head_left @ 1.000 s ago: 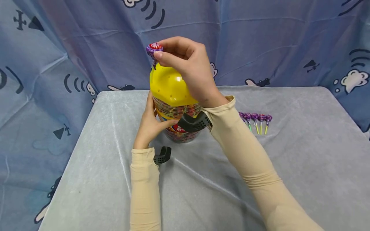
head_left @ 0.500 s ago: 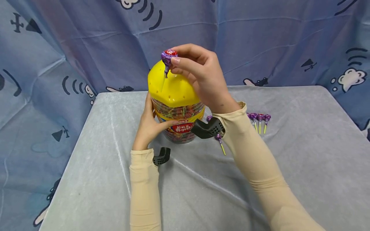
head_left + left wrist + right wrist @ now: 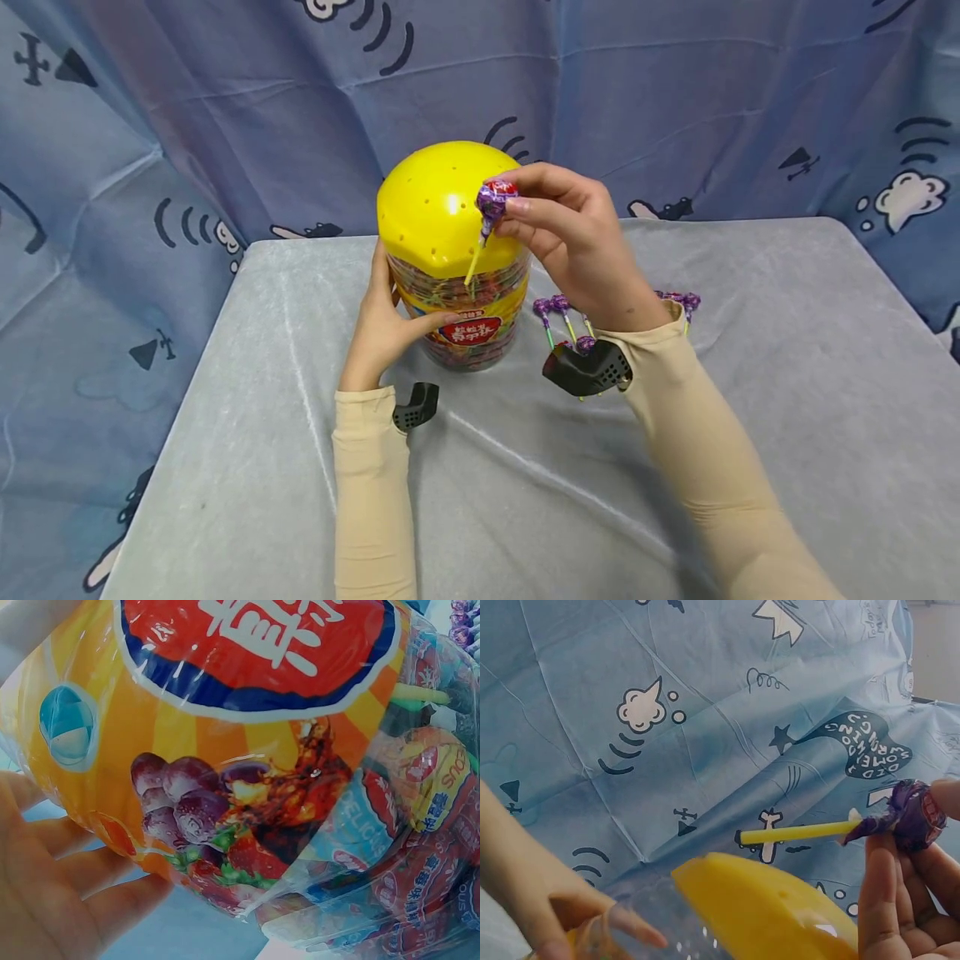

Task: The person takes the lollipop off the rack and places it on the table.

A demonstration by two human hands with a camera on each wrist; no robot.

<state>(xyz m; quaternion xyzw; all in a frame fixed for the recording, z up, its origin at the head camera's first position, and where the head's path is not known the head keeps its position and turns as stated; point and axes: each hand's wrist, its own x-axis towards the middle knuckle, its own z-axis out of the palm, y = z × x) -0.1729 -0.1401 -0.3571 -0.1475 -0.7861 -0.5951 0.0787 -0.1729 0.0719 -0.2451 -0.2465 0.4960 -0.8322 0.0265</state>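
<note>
The right hand (image 3: 577, 242) pinches a lollipop (image 3: 491, 200); the left hand (image 3: 386, 321) grips the jar (image 3: 453, 258), which may tip if bumped.

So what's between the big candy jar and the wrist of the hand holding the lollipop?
In the head view, purple lollipops lie on the cloth between the jar and that wrist.

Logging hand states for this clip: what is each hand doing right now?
Left hand: curled round the candy jar, holding it.
Right hand: pinching a purple lollipop.
</note>
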